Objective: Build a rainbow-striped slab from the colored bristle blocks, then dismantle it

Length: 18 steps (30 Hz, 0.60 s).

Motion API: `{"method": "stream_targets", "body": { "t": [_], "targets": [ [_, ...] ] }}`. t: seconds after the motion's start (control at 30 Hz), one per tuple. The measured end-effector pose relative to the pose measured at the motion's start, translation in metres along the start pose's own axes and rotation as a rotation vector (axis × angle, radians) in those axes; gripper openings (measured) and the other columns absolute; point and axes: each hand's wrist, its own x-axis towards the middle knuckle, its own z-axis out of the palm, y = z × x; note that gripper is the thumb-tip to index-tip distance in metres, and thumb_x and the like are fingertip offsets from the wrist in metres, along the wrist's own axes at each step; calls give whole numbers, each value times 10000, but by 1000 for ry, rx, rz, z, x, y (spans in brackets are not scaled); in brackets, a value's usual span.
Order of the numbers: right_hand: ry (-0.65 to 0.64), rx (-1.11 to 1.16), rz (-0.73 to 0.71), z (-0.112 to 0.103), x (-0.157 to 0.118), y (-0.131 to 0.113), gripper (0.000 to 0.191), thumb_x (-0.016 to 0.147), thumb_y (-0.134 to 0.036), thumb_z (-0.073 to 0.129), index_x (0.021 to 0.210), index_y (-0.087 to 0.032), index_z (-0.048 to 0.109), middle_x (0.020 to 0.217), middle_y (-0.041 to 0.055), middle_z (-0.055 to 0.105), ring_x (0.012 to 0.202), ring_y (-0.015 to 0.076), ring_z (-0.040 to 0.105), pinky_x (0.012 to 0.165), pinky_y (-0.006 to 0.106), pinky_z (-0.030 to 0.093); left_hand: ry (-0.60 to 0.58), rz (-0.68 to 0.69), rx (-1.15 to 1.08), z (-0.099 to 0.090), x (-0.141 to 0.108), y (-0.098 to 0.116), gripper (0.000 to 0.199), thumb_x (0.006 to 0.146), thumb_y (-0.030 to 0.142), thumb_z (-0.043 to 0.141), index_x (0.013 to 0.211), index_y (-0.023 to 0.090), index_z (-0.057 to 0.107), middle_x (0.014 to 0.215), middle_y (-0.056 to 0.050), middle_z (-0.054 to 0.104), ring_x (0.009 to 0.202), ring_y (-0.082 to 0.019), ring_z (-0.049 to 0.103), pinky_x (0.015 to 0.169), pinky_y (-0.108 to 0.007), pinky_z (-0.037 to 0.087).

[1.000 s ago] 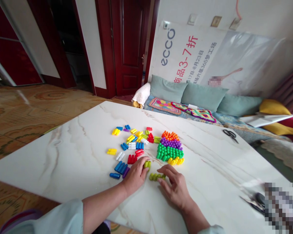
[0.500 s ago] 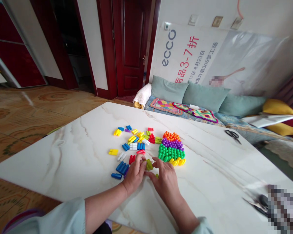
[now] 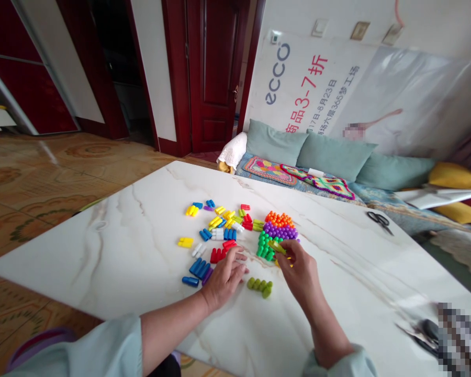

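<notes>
My right hand (image 3: 298, 262) pinches an olive-green plastic piece (image 3: 277, 247) over the front part of a block of beaded pieces. That block has orange (image 3: 278, 218), purple (image 3: 280, 231) and green (image 3: 265, 247) bands; yellow at its near edge is mostly covered by my hand. My left hand (image 3: 228, 275) is open and low over the table, fingers loosely bent, with nothing visible in it. Red pieces (image 3: 218, 255) lie just beyond its fingers. Between the hands sits a row of olive-green pieces (image 3: 260, 286). Blue pieces (image 3: 200, 268) and a partly hidden purple one (image 3: 207, 276) lie left of my left hand.
Loose yellow (image 3: 186, 242), white and other coloured pieces spread over the marbled white table (image 3: 141, 246). Black scissors (image 3: 380, 222) lie near the far right edge, and another dark-handled tool (image 3: 419, 335) at the near right. A sofa with green cushions (image 3: 333, 154) stands behind.
My right hand has moved right and forward to the beaded block, carrying an olive-green piece. My left hand has let go and its fingers have loosened. The olive-green row is now uncovered.
</notes>
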Motion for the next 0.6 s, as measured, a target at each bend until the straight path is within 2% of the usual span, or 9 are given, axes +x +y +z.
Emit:
{"method": "stream_targets", "body": {
  "t": [0.1,0.27,0.43,0.6],
  "targets": [
    [-135,-166,-60,2,-1,3,147,791,-202,529,882,-199,645,834,29,667,688,148,614,631,246,453,-13,1,-3,0,0,-2,397,949,418,431,1281,211,366,1139,-119,553,936,-199,662,700,-297,570],
    [-286,-497,-16,17,-7,-5,193,819,-172,540,911,-228,699,885,19,677,747,154,630,585,233,374,-16,9,7,0,0,-3,392,951,415,431,1283,215,371,1120,-111,561,924,-195,664,695,-296,573],
    [-264,-635,-35,28,-7,-11,192,875,-205,523,931,-245,703,921,19,679,781,144,637,562,232,328,-17,7,18,0,0,-1,385,955,406,427,1286,219,365,1105,-101,569,923,-190,664,696,-293,573],
    [-197,-651,-69,33,-5,-10,177,883,-222,538,954,-247,699,918,18,678,779,149,640,550,236,324,-17,6,29,0,1,-1,375,960,401,417,1284,221,363,1087,-92,571,920,-185,664,689,-288,572]
  ]
}}
